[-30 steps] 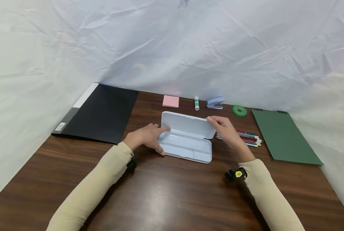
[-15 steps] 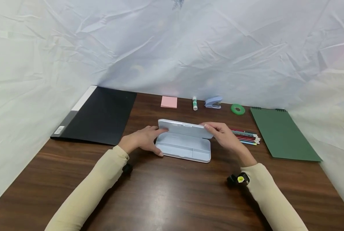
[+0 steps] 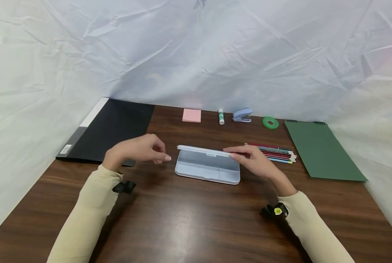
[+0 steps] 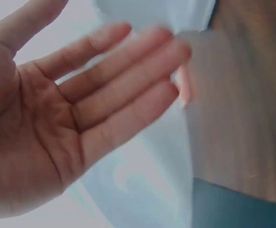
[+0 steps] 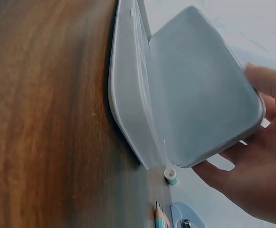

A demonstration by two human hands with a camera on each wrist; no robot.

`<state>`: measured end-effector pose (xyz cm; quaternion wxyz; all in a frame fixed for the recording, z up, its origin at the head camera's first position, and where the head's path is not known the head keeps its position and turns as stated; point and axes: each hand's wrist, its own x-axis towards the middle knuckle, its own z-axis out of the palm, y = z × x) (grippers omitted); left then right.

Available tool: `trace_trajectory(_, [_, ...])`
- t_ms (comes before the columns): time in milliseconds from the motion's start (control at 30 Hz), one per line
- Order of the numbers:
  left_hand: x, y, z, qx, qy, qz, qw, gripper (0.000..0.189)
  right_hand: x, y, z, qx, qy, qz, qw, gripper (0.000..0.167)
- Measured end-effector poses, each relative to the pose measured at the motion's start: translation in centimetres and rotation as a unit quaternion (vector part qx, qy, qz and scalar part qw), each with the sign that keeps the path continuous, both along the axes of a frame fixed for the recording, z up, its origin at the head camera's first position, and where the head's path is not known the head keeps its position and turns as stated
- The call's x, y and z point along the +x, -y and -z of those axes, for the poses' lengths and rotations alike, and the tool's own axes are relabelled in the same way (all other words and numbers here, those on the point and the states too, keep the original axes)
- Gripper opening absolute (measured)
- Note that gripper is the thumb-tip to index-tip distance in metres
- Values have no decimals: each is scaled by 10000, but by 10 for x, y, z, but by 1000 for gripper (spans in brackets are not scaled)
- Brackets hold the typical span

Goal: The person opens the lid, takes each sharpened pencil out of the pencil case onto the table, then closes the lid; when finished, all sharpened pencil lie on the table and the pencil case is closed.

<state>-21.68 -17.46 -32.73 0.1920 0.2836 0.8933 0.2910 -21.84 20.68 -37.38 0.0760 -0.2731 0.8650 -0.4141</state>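
A pale blue-white pencil case (image 3: 199, 171) sits on the brown wooden table, its lid (image 3: 199, 150) tilted partway down over the tray. My right hand (image 3: 253, 160) pinches the lid at its right front corner, thumb on the near edge and fingers behind. In the right wrist view the lid (image 5: 204, 90) stands at an angle above the base (image 5: 130, 90). To the left of the case my left hand (image 3: 140, 149) hovers apart from it. Its fingers (image 4: 123, 104) are extended in the left wrist view, holding nothing.
Behind the right hand lie several pencils (image 3: 278, 153). A green notebook (image 3: 324, 151) is at right, a black folder (image 3: 117, 124) at left. Along the back stand pink sticky notes (image 3: 191, 115), a glue stick (image 3: 221, 117), a stapler (image 3: 242, 115) and green tape (image 3: 270, 122).
The lid has swung forward and down from nearly upright, with my right hand gripping it. My left hand has let go of the case's left end and moved left and up.
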Motion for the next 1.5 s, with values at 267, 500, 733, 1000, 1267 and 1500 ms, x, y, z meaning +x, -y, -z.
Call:
trace_trajectory(267, [1,-32,9,1129,-1703,-514,9776,31,12,9,1,1023,-316,-383,9935,51])
trace_trajectory(500, [-1,-74,40,-213,-1832,271,9825,63,17,26,12,1962,-1278,-670,9699,63])
trace_trajectory(733, [6,-88,55,-1086,-1612,590,9791,69,19,32,21,2744,-1493,-716,9473,77])
trace_trajectory(1000, [14,-96,55,-1591,-1337,487,9770,72,14,35,25,3201,-1720,-815,9281,81])
trace_trajectory(1267, [16,-97,55,-1635,-1321,418,9768,72,14,37,28,3337,-1755,-787,9228,79])
trace_trajectory(1500, [16,-98,56,-1714,-1381,412,9746,72,14,38,27,3414,-1706,-788,9209,79])
